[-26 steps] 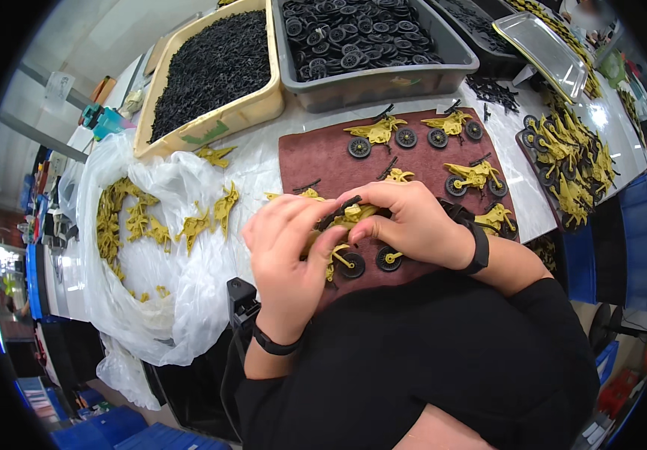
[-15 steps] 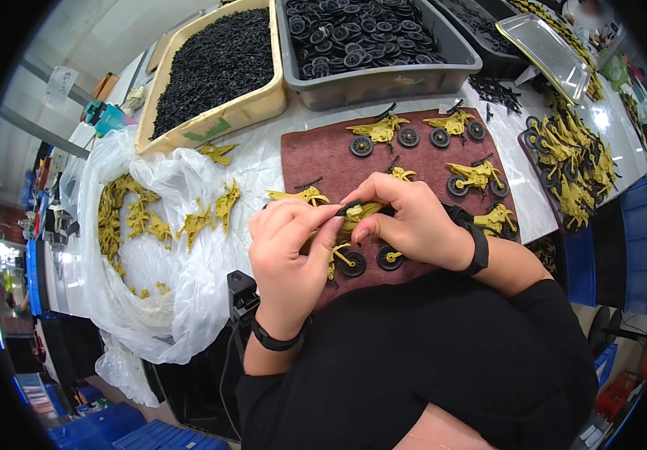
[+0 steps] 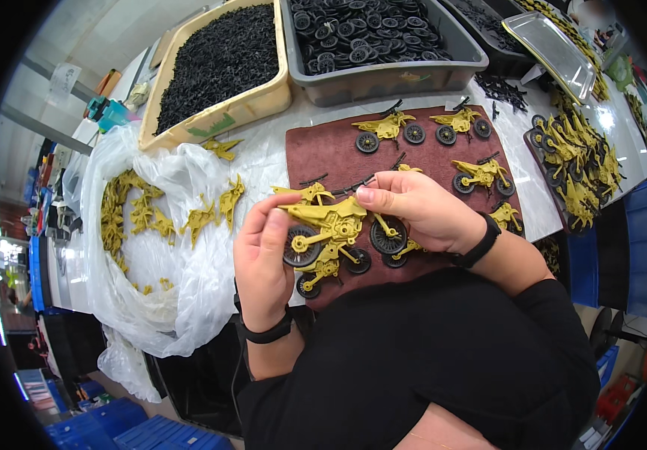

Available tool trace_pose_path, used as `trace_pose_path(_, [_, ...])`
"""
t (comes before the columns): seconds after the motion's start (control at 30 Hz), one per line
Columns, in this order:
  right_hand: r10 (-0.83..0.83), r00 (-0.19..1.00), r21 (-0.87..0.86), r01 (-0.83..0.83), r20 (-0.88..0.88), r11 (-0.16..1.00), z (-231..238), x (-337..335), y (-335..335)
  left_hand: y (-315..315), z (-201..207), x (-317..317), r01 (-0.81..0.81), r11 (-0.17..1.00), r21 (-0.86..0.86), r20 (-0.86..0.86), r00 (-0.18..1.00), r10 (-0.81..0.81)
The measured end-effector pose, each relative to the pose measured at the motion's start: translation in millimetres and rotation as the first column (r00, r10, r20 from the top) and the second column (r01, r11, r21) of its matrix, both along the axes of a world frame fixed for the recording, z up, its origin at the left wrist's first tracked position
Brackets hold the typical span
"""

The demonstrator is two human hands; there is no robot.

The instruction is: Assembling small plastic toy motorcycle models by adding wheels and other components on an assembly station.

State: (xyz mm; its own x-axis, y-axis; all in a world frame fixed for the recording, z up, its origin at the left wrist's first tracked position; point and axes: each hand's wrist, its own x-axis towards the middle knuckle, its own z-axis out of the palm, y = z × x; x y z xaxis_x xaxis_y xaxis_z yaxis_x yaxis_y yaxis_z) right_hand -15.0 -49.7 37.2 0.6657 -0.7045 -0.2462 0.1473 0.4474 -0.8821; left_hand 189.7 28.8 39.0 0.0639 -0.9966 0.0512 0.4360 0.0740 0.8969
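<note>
Between my hands is a yellow toy motorcycle [image 3: 328,223] with two black wheels and black handlebars, its side facing up. My left hand [image 3: 262,262] pinches its tail end with thumb and fingertips. At the front end, my right hand [image 3: 430,214] grips it near the handlebars. Underneath lies a dark red cloth [image 3: 323,156]. Several similar toy motorcycles [image 3: 385,127] rest on that cloth, and some are partly hidden by my hands and the held one.
Behind the cloth stand a cream tub [image 3: 269,97] of small black parts and a grey tub [image 3: 406,81] of black wheels. A clear plastic bag [image 3: 188,300] with yellow body parts lies at left; loose yellow parts [image 3: 231,195] sit beside it. Assembled motorcycles crowd a tray [image 3: 537,161] at right.
The toy motorcycle has turned so its side and both wheels show. My hands have moved apart, from close together at one end to opposite ends of it.
</note>
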Motion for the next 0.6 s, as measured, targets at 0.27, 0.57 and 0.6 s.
trace_pose_path(0.27, [0.124, 0.97, 0.299, -0.183, 0.208, 0.937, 0.7, -5.4, -0.9, -14.0, -16.0, 3.1, 0.126, 0.884, -0.45, 0.419, 0.904, 0.084])
trace_pose_path(0.57, [0.167, 0.978, 0.368, -0.203, 0.128, 0.907, 0.4, -3.2, 0.5, -7.6, -9.2, -7.0, 0.099, 0.889, -0.446, 0.468, 0.873, 0.138])
trace_pose_path(0.6, [0.166, 0.978, 0.379, -0.201, 0.123, 0.903, 0.3, -3.2, 0.8, -6.6, -8.6, -12.1, 0.065, 0.898, -0.436, 0.338, 0.936, 0.096])
